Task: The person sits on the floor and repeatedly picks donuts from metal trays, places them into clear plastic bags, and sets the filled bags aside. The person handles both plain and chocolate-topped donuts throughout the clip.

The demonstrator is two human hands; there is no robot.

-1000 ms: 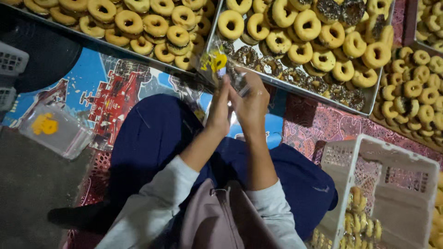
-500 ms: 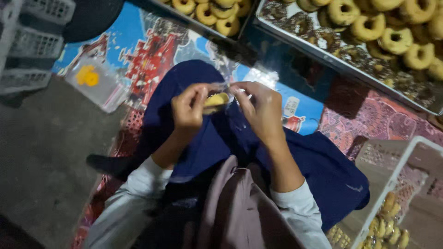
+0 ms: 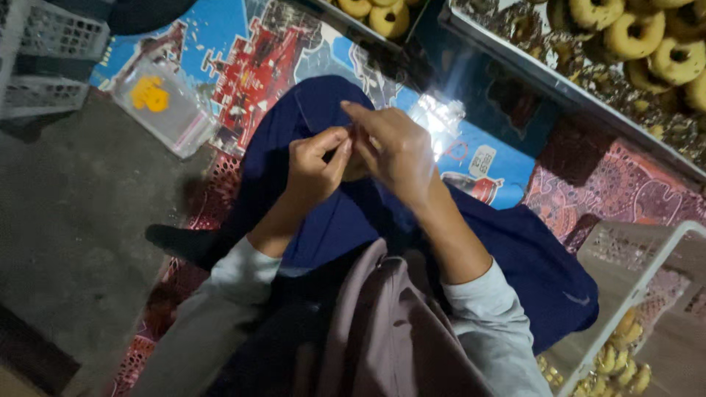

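My left hand (image 3: 315, 167) and my right hand (image 3: 393, 147) meet over my dark blue lap (image 3: 346, 220), fingers pinched together. Between them sits a small ring doughnut in a clear bag (image 3: 355, 167), almost wholly hidden by my right hand. Shiny clear plastic (image 3: 441, 119) shows just past my right knuckles. Both grey sleeves reach in from the bottom of the head view.
Metal trays (image 3: 559, 82) of ring doughnuts (image 3: 632, 37) line the top right. A white basket (image 3: 641, 285) with bagged doughnuts stands at lower right. A stack of clear bags (image 3: 158, 103) lies on the colourful mat (image 3: 243, 66); white crates (image 3: 44, 51) sit at top left.
My hands came down from the tray to my lap with the doughnut and closed together around it. The view has tilted downward, so less of the trays shows.
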